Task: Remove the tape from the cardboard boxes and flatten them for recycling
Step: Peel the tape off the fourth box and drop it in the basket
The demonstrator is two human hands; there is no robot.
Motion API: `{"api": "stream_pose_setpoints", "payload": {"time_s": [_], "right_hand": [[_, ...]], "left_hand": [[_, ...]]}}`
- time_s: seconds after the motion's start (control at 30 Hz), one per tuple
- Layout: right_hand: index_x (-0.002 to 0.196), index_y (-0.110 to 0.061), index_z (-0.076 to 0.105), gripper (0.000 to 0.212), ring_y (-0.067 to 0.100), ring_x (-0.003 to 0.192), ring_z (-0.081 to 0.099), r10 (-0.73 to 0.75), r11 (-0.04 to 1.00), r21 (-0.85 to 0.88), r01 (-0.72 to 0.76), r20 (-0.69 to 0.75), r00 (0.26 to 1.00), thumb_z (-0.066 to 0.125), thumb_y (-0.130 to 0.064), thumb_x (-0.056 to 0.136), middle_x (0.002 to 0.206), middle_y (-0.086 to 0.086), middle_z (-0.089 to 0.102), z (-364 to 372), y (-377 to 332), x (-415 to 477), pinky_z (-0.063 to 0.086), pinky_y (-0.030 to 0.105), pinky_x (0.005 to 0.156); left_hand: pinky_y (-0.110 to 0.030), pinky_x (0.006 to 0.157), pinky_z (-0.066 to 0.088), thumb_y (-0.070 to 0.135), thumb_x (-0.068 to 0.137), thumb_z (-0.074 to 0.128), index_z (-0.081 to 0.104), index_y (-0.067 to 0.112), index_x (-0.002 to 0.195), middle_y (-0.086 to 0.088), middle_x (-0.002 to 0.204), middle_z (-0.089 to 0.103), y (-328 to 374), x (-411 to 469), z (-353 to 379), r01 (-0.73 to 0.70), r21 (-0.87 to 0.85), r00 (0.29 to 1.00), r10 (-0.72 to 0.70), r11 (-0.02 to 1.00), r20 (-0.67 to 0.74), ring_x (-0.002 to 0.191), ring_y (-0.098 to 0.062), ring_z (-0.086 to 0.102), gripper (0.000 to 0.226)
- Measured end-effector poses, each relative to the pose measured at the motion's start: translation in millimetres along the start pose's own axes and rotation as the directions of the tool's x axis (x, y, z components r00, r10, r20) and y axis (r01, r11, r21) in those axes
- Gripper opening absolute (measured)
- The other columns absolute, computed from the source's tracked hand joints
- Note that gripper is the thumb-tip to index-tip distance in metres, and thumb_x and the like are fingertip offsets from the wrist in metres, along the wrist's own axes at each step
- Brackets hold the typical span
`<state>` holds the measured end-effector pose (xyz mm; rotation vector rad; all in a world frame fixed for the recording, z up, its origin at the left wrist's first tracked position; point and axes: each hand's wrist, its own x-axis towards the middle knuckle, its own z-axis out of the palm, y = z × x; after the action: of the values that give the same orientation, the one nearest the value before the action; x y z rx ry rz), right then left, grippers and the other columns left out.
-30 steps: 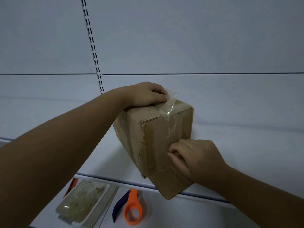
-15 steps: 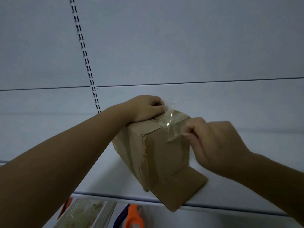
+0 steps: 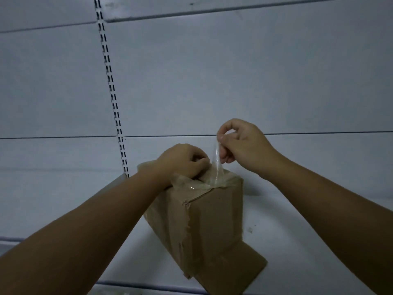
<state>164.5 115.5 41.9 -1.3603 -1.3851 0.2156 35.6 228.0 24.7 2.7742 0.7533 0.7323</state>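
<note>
Box upright on white shelf, bottom flap splayed out. Left hand on box top, fingers curled, gripping at seam. Right hand just above, pinching clear tape strip; lower end stuck to box top.

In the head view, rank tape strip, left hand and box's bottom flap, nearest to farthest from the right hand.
1. Tape strip, pinched by the right hand.
2. Left hand, just left, atop the box.
3. Bottom flap, far below.
</note>
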Motion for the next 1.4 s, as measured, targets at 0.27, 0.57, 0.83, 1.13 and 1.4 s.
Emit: {"api": "stream_pose_setpoints", "payload": {"time_s": [0.27, 0.57, 0.83, 1.13, 1.4], "right_hand": [[0.077, -0.007, 0.062, 0.014, 0.010, 0.047, 0.059, 0.130, 0.986, 0.102, -0.130, 0.008, 0.992, 0.052, -0.005, 0.086, 0.048, -0.003, 0.062, 8.7, 5.7, 2.8, 0.052, 0.022, 0.050], [0.078, -0.008, 0.062, 0.026, 0.034, 0.064, 0.067, 0.159, 0.925, 0.254, -0.283, 0.418, 0.894, 0.039, -0.015, 0.070, 0.062, 0.018, 0.065, -53.7, -10.6, -2.4, 0.054, 0.026, 0.051], [0.092, -0.027, 0.066, 0.033, 0.007, 0.105, 0.059, -0.096, 0.972, -0.157, 0.176, 0.416, 0.904, 0.051, -0.008, 0.070, 0.110, -0.004, 0.067, 2.1, 7.3, -11.8, 0.047, 0.026, 0.091], [0.133, -0.052, 0.034, 0.085, -0.002, 0.120, 0.033, 0.027, 0.772, -0.512, 0.377, 0.619, 0.785, 0.039, -0.089, 0.057, 0.144, -0.024, 0.034, 43.1, 9.4, -8.4, 0.030, 0.023, 0.095], [0.111, -0.036, 0.059, 0.080, 0.011, 0.097, 0.055, -0.227, 0.616, -0.654, 0.438, 0.385, 0.895, 0.020, -0.088, 0.064, 0.110, -0.014, 0.064, 99.8, 8.7, -14.7, 0.041, 0.031, 0.078]], "left_hand": [[-0.032, 0.079, 0.052, 0.076, 0.071, 0.045, 0.070, 0.030, 0.088, 0.009, 0.083, 0.068, 33.0, -30.5, -29.3, 0.197, -0.246, 0.965, -0.142, 0.949, 0.222, 0.081, -0.009, 0.064, 0.055], [-0.010, 0.066, 0.038, 0.048, 0.070, 0.073, 0.061, 0.040, 0.096, 0.021, 0.096, 0.059, 26.8, -64.0, -37.8, -0.145, -0.009, 0.972, 0.144, 0.989, 0.184, 0.087, 0.006, 0.053, 0.030], [-0.037, 0.101, 0.046, 0.032, 0.064, 0.080, 0.071, 0.042, 0.094, 0.011, 0.105, 0.072, -1.3, -78.5, -70.1, -0.063, -0.327, 0.891, 0.201, 0.943, 0.407, 0.110, -0.011, 0.062, 0.033], [-0.025, 0.103, 0.037, 0.042, 0.067, 0.069, 0.059, 0.045, 0.107, 0.022, 0.132, 0.046, -52.3, -150.8, -40.6, 0.117, -0.250, 0.931, -0.194, 0.961, -0.309, 0.121, 0.003, 0.043, 0.041], [-0.034, 0.071, 0.056, 0.022, 0.078, 0.070, 0.064, 0.023, 0.091, -0.005, 0.092, 0.066, -56.3, -183.9, 7.6, 0.233, -0.832, 0.604, -0.746, 0.503, -0.281, 0.086, -0.018, 0.065, 0.014]]}}
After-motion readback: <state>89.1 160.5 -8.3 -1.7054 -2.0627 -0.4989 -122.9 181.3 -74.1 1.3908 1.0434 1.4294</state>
